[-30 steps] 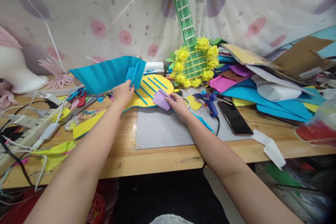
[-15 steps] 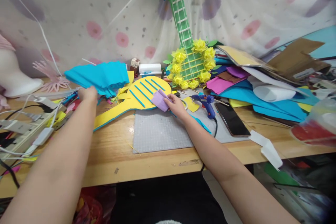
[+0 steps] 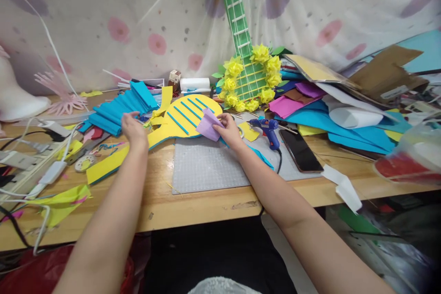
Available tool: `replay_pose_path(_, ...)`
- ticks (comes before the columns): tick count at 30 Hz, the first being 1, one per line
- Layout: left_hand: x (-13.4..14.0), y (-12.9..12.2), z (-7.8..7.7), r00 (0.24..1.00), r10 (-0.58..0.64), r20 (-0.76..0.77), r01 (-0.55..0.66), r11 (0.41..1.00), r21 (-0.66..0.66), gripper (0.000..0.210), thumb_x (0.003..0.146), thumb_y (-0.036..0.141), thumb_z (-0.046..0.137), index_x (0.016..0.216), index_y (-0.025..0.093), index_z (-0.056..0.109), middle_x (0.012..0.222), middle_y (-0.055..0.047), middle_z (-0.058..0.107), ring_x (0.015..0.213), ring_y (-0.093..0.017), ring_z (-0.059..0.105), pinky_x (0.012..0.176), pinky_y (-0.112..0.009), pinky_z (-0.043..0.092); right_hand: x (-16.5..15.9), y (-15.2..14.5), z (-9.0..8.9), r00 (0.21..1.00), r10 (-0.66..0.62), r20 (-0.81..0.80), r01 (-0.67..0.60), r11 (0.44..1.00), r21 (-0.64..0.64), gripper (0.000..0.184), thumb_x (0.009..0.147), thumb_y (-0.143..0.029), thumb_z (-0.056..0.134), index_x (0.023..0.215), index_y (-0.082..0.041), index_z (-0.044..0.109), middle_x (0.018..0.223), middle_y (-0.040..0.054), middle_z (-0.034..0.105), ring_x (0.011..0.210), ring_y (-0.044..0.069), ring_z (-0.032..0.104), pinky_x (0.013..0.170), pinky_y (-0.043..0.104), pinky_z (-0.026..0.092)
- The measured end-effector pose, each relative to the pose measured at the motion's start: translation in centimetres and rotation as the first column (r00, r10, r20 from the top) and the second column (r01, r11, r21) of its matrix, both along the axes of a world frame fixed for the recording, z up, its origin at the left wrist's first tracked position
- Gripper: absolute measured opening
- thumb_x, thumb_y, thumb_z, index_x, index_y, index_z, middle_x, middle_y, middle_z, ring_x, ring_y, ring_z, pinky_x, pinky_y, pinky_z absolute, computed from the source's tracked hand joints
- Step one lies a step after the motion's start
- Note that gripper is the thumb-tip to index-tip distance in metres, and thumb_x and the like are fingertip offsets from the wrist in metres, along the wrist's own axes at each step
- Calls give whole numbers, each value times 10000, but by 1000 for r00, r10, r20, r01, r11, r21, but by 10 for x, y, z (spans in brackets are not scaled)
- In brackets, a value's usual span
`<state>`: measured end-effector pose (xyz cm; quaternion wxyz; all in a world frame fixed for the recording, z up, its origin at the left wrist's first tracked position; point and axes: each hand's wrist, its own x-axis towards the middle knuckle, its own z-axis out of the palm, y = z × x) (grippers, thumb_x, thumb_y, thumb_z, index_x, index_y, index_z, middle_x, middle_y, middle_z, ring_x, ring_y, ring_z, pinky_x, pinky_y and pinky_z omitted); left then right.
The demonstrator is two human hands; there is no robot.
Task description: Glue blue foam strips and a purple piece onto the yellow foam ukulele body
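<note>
My right hand pinches a folded piece of purple crepe paper in front of the round end of a yellow guitar-shaped cutout. Blue strips cross the cutout's face, and its long neck reaches to the left under my left forearm. My left hand is over the neck, beside a pleated stack of blue crepe paper. Its fingers are apart and I see nothing in them. A grey cutting mat lies partly under the cutout. Right of my right hand is a blue glue gun.
A green guitar with yellow paper flowers leans on the back curtain. Coloured sheets pile up at the right, behind a phone. Power strips and cables crowd the left; yellow paper scraps lie near the front edge.
The blue crepe paper has come down lower and fanned out on the table. My left hand has moved right, away from it. My right hand still holds the purple paper at nearly the same place.
</note>
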<state>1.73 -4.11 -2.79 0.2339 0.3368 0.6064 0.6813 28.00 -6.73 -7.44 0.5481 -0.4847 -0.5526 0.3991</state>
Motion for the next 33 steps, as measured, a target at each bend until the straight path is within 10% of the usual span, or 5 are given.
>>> replay_pose_path(5, 75, -37, -16, 848, -340, 407, 397, 916, -61, 164, 772, 171, 469, 693, 113, 600, 566, 33, 370, 444, -48, 302, 421, -193, 241, 2, 6, 2, 988, -45, -151, 40, 999, -30, 373, 551, -311, 653, 850, -204, 457, 797, -20, 528, 753, 130, 500, 685, 263, 420)
replay_pose_path(12, 88, -45, -29, 664, -633, 398, 627, 761, 165, 195, 737, 302, 612, 764, 115, 661, 751, -59, 610, 656, -98, 565, 650, -233, 463, -10, -5, 19, 957, 143, -253, -194, 963, -189, 280, 659, -366, 590, 840, -205, 449, 783, -16, 499, 653, 110, 490, 554, 249, 442)
replay_pose_path(17, 91, -49, -27, 468, -790, 395, 756, 590, 284, 244, 779, 336, 581, 921, 151, 655, 1042, -115, 650, 989, -207, 599, 865, -367, 454, -28, -10, 21, 981, 72, -182, -110, 972, -209, 222, 712, -279, 534, 849, -221, 369, 790, -26, 487, 656, 106, 515, 527, 237, 466)
replay_pose_path(33, 97, -53, -38, 615, -588, 526, 580, 789, 204, 246, 636, 322, 730, 634, 126, 583, 573, 14, 577, 521, -74, 525, 576, -214, 426, -55, -31, -7, 991, 124, 48, -126, 991, 38, 556, 627, -357, 680, 1061, -240, 352, 1055, 43, 531, 929, 197, 570, 776, 347, 485)
